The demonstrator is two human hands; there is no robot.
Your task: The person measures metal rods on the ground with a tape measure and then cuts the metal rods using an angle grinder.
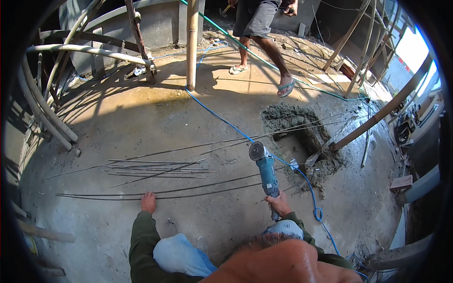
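Observation:
My right hand (279, 203) grips the body of a teal angle grinder (268, 172), whose dark round disc points away from me at the upper end. No contact shows between the disc and any rod. On the left, my left hand (148, 203) is closed at a pair of long thin steel rods (198, 190) lying near my knees; its fingertips are on the rods. Beyond them lies a bunch of several shorter steel rods (160, 169). More long rods (188, 151) stretch past these toward the pit.
A square pit (295, 144) with wet mortar around it lies ahead right. A blue cord (219, 118) crosses the floor, looped at right. Bamboo poles (192, 47) stand around, one slanting (382, 113) beside the pit. Another person (264, 37) walks ahead, with a hammer at one hand.

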